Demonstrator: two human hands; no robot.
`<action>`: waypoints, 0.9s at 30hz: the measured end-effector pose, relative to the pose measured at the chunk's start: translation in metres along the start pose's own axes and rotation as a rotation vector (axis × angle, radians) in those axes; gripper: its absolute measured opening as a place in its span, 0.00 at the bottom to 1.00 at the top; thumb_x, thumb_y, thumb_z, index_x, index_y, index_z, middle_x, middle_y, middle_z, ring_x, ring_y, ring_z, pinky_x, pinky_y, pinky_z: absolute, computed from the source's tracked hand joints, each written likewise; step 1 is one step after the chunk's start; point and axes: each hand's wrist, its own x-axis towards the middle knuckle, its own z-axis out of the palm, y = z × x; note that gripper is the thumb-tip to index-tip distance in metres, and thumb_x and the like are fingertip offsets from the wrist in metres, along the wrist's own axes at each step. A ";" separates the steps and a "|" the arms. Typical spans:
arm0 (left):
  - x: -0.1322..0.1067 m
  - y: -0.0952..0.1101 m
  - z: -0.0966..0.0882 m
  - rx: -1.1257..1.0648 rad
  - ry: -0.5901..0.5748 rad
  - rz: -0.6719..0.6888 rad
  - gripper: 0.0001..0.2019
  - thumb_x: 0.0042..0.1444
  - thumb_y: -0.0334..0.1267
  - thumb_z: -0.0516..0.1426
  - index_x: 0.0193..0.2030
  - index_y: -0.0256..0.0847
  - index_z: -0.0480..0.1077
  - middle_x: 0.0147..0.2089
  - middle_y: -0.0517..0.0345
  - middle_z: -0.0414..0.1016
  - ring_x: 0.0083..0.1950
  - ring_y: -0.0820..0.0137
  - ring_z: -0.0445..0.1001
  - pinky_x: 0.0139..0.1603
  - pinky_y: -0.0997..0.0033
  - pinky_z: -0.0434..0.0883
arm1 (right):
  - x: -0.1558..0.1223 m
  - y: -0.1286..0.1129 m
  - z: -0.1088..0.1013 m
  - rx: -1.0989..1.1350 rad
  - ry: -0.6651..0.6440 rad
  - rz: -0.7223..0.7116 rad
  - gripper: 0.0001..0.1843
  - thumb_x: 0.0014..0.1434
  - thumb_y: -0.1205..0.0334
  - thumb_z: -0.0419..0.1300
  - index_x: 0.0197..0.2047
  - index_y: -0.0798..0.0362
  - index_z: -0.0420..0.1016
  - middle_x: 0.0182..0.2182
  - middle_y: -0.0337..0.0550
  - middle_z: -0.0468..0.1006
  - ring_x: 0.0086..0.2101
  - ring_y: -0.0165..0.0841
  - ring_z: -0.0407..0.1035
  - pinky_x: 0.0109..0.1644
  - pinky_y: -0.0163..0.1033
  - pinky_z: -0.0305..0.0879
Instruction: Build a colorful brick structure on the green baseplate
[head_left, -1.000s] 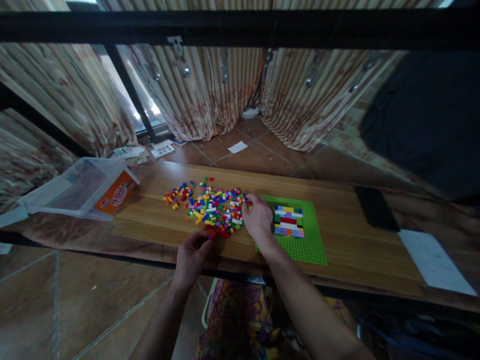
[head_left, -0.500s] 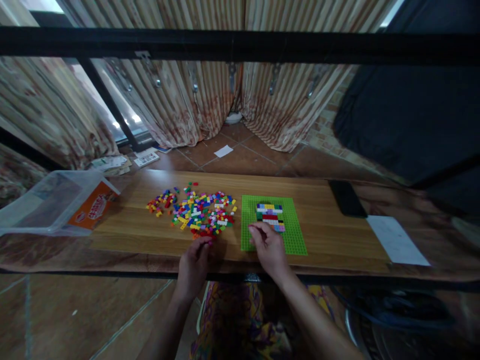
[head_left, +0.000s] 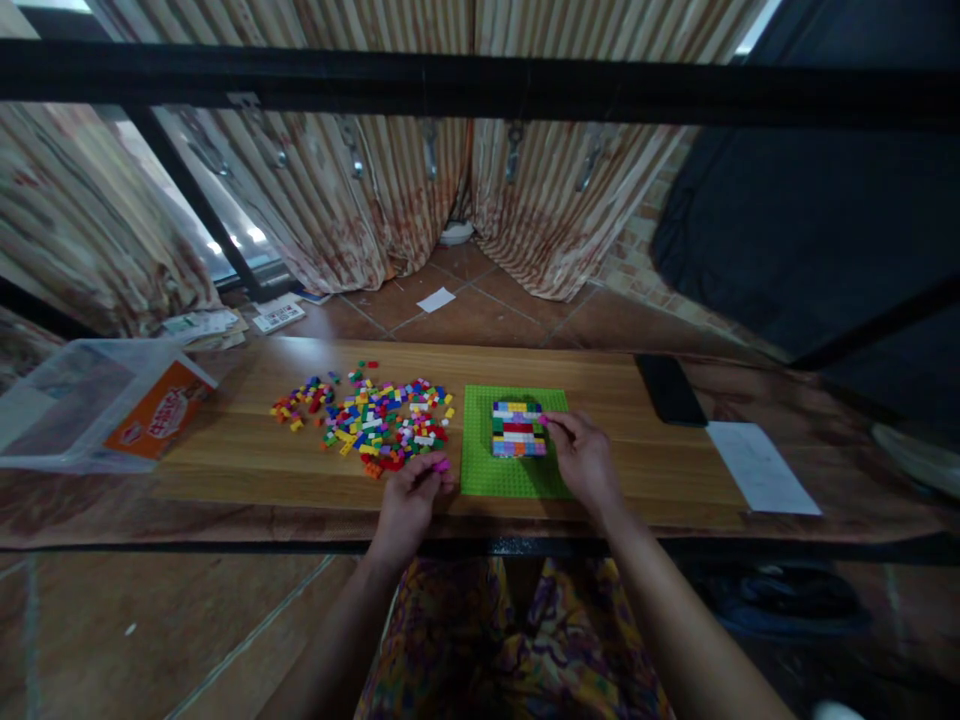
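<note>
My left hand (head_left: pixel 409 500) pinches a magenta toy brick (head_left: pixel 441 466) just left of the green baseplate (head_left: pixel 480 475). Over the baseplate, my right hand (head_left: pixel 587 460) has its thumb and fingers closed on a small pink brick (head_left: pixel 543 420), at the upper right edge of a built block of bricks (head_left: pixel 517 428). That block stands on the baseplate in rows of several colours, with a red and white stripe across its middle. Left of the plate lies a spread of loose bricks (head_left: pixel 382 415), close to my left hand.
A clear plastic box (head_left: pixel 82 400) with an orange label lies at the table's left end. On the right are a black phone (head_left: pixel 670 388) and a white sheet of paper (head_left: pixel 761 468). A dark metal bar (head_left: pixel 480 80) crosses above the table's far side.
My right hand has moved from the left side of the built block to its right side, uncovering the block. The left hand has shifted right, toward the baseplate, and the view has moved slightly.
</note>
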 end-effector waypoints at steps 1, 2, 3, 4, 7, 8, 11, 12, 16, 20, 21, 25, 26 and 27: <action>0.001 0.001 0.003 -0.008 -0.003 0.002 0.20 0.46 0.47 0.63 0.42 0.35 0.74 0.37 0.53 0.77 0.36 0.69 0.75 0.41 0.66 0.73 | 0.000 0.000 0.001 0.003 -0.004 -0.008 0.15 0.62 0.56 0.54 0.39 0.51 0.80 0.37 0.48 0.79 0.39 0.38 0.72 0.46 0.44 0.68; 0.002 0.001 0.005 -0.010 -0.004 0.007 0.19 0.46 0.46 0.63 0.42 0.35 0.74 0.37 0.53 0.77 0.36 0.69 0.75 0.41 0.66 0.73 | -0.001 0.001 0.001 0.006 -0.010 -0.014 0.14 0.62 0.56 0.54 0.39 0.51 0.80 0.37 0.48 0.79 0.39 0.38 0.73 0.46 0.44 0.68; 0.003 0.000 0.007 -0.008 -0.005 0.013 0.19 0.46 0.46 0.63 0.41 0.36 0.74 0.36 0.54 0.77 0.36 0.69 0.75 0.41 0.66 0.74 | -0.001 0.003 0.001 0.007 -0.018 -0.019 0.14 0.62 0.56 0.54 0.39 0.51 0.80 0.37 0.48 0.79 0.39 0.38 0.73 0.46 0.44 0.68; 0.005 -0.001 0.008 -0.002 -0.006 0.016 0.18 0.46 0.46 0.63 0.40 0.36 0.74 0.35 0.54 0.77 0.36 0.69 0.75 0.40 0.66 0.74 | -0.002 0.004 0.001 0.006 -0.024 -0.022 0.14 0.62 0.56 0.54 0.39 0.51 0.80 0.37 0.48 0.79 0.39 0.38 0.73 0.46 0.44 0.68; 0.012 -0.001 0.014 0.010 -0.022 0.016 0.16 0.45 0.46 0.63 0.38 0.37 0.74 0.33 0.56 0.77 0.35 0.68 0.75 0.39 0.65 0.74 | 0.000 0.007 -0.001 -0.017 -0.038 -0.026 0.14 0.62 0.56 0.55 0.38 0.51 0.80 0.36 0.47 0.80 0.38 0.38 0.73 0.45 0.43 0.68; 0.015 -0.001 0.017 0.015 -0.030 0.014 0.16 0.44 0.46 0.63 0.37 0.38 0.74 0.32 0.56 0.76 0.35 0.68 0.75 0.39 0.65 0.74 | 0.001 0.007 -0.002 -0.029 -0.044 -0.033 0.13 0.63 0.56 0.55 0.38 0.51 0.80 0.35 0.47 0.80 0.37 0.38 0.73 0.44 0.43 0.68; 0.025 0.002 0.026 0.048 -0.056 0.035 0.14 0.46 0.45 0.62 0.36 0.39 0.73 0.33 0.57 0.76 0.34 0.68 0.75 0.37 0.67 0.74 | 0.008 0.007 -0.002 -0.065 -0.080 -0.082 0.13 0.63 0.57 0.55 0.38 0.51 0.79 0.35 0.46 0.79 0.37 0.37 0.73 0.45 0.42 0.67; 0.029 0.003 0.030 0.063 -0.066 0.056 0.13 0.46 0.45 0.61 0.36 0.39 0.73 0.34 0.57 0.76 0.34 0.69 0.75 0.37 0.67 0.73 | 0.010 0.008 -0.001 -0.081 -0.095 -0.101 0.13 0.64 0.58 0.54 0.38 0.51 0.79 0.35 0.45 0.79 0.37 0.37 0.73 0.45 0.42 0.67; 0.046 0.005 0.042 0.149 -0.107 0.186 0.09 0.50 0.42 0.59 0.35 0.40 0.72 0.34 0.57 0.76 0.36 0.69 0.74 0.39 0.69 0.73 | 0.016 0.009 0.004 -0.149 -0.149 -0.152 0.12 0.64 0.60 0.53 0.38 0.49 0.79 0.36 0.44 0.78 0.39 0.36 0.72 0.46 0.40 0.67; 0.059 0.006 0.049 0.311 -0.134 0.333 0.06 0.54 0.38 0.57 0.36 0.41 0.74 0.36 0.56 0.77 0.37 0.69 0.75 0.41 0.69 0.71 | 0.016 0.012 0.008 -0.181 -0.155 -0.174 0.13 0.65 0.61 0.53 0.38 0.49 0.79 0.36 0.43 0.77 0.39 0.35 0.72 0.46 0.39 0.66; 0.062 0.006 0.050 0.357 -0.134 0.369 0.06 0.55 0.38 0.56 0.36 0.41 0.74 0.36 0.56 0.78 0.38 0.69 0.75 0.42 0.68 0.71 | 0.015 0.012 0.009 -0.185 -0.152 -0.179 0.13 0.65 0.61 0.53 0.38 0.49 0.79 0.36 0.43 0.77 0.39 0.35 0.72 0.46 0.39 0.66; 0.068 0.007 0.057 0.490 -0.128 0.473 0.07 0.57 0.37 0.56 0.37 0.43 0.77 0.37 0.56 0.78 0.39 0.68 0.74 0.44 0.67 0.70 | 0.014 0.014 0.011 -0.157 -0.120 -0.151 0.12 0.64 0.60 0.54 0.37 0.48 0.80 0.36 0.43 0.77 0.39 0.35 0.71 0.46 0.39 0.67; 0.070 0.007 0.059 0.507 -0.125 0.498 0.07 0.57 0.37 0.57 0.37 0.44 0.77 0.37 0.57 0.78 0.39 0.68 0.74 0.45 0.67 0.70 | 0.014 0.014 0.011 -0.134 -0.108 -0.135 0.12 0.64 0.60 0.54 0.37 0.48 0.80 0.36 0.43 0.77 0.38 0.35 0.72 0.46 0.39 0.67; 0.071 0.007 0.061 0.521 -0.122 0.524 0.07 0.56 0.36 0.57 0.37 0.44 0.77 0.38 0.57 0.78 0.40 0.68 0.74 0.46 0.67 0.70 | 0.014 0.014 0.012 -0.107 -0.095 -0.119 0.12 0.63 0.60 0.55 0.36 0.48 0.80 0.36 0.43 0.77 0.38 0.35 0.72 0.45 0.39 0.67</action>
